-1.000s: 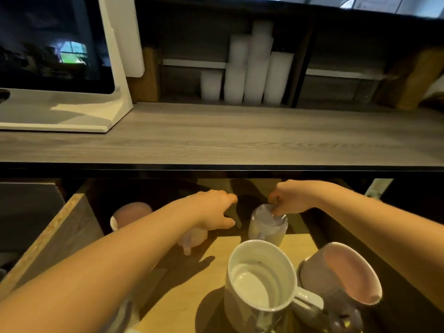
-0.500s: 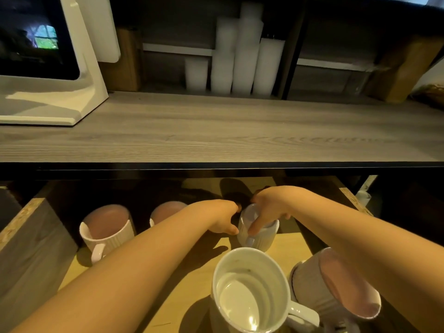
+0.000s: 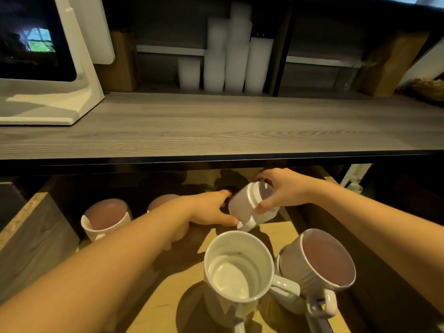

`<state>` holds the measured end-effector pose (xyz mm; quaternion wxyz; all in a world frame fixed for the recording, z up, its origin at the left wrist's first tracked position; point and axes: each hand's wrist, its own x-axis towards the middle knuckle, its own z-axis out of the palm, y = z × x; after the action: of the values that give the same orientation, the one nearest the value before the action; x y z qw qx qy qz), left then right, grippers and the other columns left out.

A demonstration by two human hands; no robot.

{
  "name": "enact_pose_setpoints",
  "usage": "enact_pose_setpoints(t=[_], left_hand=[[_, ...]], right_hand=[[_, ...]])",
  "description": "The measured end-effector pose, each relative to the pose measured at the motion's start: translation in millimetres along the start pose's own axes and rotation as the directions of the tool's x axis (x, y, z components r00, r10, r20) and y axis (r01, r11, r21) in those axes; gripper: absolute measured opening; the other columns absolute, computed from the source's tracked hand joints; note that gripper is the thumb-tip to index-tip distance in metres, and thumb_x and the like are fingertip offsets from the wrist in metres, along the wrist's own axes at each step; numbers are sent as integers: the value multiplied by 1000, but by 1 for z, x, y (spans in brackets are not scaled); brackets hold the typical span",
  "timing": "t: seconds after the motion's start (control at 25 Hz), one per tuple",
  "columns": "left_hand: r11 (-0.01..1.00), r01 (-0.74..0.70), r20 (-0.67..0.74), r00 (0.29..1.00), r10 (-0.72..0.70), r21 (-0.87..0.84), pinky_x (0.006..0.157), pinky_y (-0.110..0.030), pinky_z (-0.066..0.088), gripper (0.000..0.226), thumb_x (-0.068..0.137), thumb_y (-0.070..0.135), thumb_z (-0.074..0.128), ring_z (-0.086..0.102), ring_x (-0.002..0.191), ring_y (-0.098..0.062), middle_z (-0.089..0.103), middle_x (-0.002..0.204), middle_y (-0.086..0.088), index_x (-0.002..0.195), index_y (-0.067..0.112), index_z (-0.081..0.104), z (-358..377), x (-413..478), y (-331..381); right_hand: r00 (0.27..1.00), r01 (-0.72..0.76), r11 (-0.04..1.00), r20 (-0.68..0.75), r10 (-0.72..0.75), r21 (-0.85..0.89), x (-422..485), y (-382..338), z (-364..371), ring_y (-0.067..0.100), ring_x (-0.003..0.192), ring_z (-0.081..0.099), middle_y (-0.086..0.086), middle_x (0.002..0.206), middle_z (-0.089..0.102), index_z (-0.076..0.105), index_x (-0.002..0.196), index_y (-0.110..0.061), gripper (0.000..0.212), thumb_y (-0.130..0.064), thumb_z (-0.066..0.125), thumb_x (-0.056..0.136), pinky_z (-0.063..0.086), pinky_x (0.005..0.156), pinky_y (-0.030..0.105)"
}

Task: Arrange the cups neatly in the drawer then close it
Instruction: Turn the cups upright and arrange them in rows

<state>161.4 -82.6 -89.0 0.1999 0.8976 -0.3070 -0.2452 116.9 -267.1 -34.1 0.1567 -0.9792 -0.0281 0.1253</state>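
Note:
The open drawer [image 3: 276, 234] has a light wooden floor and holds several cups. My right hand [image 3: 281, 191] grips a small white ribbed cup [image 3: 242, 207] by its rim, lifted and tilted toward the right. My left hand [image 3: 206, 210] touches the cup's lower left side with fingers spread. A tall white mug [image 3: 236, 272] stands in the near middle, and a pink-lined mug [image 3: 322, 265] leans against it on the right. Two pink-lined cups stand at the back left: one [image 3: 105, 217] in full sight, the other [image 3: 161, 200] partly hidden behind my left forearm.
A grey wooden countertop [image 3: 216, 126] overhangs the drawer's back. On it stand a white screen stand [image 3: 48, 92] at left and stacks of white disposable cups [image 3: 228, 56] on a shelf behind. The drawer's chipboard side wall [image 3: 26, 224] rises at left.
The small white cup has been lifted off the drawer floor and tilted, my right hand holding its rim. My left hand has come against its side.

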Motion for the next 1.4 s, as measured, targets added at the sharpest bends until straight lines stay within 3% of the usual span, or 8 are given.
enact_pose_setpoints(t=[0.2, 0.32, 0.52, 0.76, 0.92, 1.04, 1.2, 1.4], left_hand=[[969, -76, -74, 995, 60, -234, 92, -26, 51, 73, 81, 40, 70, 53, 116, -15, 46, 137, -1, 139, 26, 29, -10, -14, 6], [918, -122, -103, 991, 89, -378, 77, -12, 46, 60, 84, 37, 66, 52, 103, -5, 47, 126, 6, 133, 30, 32, -15, -23, 16], [783, -120, -134, 990, 46, -610, 93, -31, 50, 64, 81, 30, 70, 51, 116, -16, 49, 127, 4, 132, 36, 33, -17, -33, 20], [870, -131, -229, 973, 22, -475, 85, -24, 51, 70, 73, 27, 78, 53, 112, -14, 53, 125, 2, 131, 28, 40, -24, -39, 24], [909, -100, -288, 957, -23, -405, 82, -22, 50, 77, 73, 29, 79, 50, 108, -13, 45, 117, 8, 136, 30, 34, -17, -42, 29], [918, -97, -335, 941, -42, -385, 82, -24, 50, 80, 72, 31, 79, 49, 110, -13, 46, 122, 6, 138, 30, 34, -14, -43, 34], [966, -81, -453, 891, -40, -244, 84, -28, 49, 88, 67, 35, 81, 47, 107, -17, 42, 128, -2, 139, 29, 32, -21, -52, 44], [993, -55, -486, 874, 0, -100, 84, -27, 44, 97, 68, 39, 80, 45, 112, -21, 33, 142, -6, 145, 26, 21, -36, -61, 47]], right_hand=[[998, 68, 960, -34, -61, 270, -27, 2, -11, 13, 100, 54, 1, 121, 50, 42, 134, -20, 67, -22, 75, 76, 55, 76, 24], [992, 126, 890, -45, -118, 438, -37, 3, -18, 16, 100, 59, 2, 121, 51, 43, 132, -20, 63, -14, 73, 77, 58, 80, 29], [981, 176, 831, -27, -190, 527, -40, 5, -25, 16, 105, 60, 0, 124, 52, 46, 125, -25, 56, -11, 72, 78, 58, 78, 24], [971, 148, 896, 111, -212, 418, -34, 5, -23, 13, 120, 52, -6, 128, 54, 47, 125, -29, 59, -33, 72, 72, 46, 102, 35], [975, 42, 923, 184, -121, 382, -30, -6, -20, 18, 115, 58, 4, 132, 56, 49, 133, -19, 46, -39, 52, 92, 49, 99, 37], [976, -69, 895, 215, -31, 441, -27, -16, -18, 26, 112, 61, 7, 133, 56, 46, 137, -18, 53, -46, 43, 93, 52, 94, 39], [958, -169, 822, 287, 7, 544, -26, -23, -26, 31, 103, 68, 15, 129, 59, 43, 139, -22, 63, -58, 43, 86, 55, 89, 41], [966, -173, 739, 260, -3, 651, -23, -29, -31, 31, 99, 68, 24, 122, 60, 45, 134, -15, 55, -48, 47, 90, 57, 80, 32]])
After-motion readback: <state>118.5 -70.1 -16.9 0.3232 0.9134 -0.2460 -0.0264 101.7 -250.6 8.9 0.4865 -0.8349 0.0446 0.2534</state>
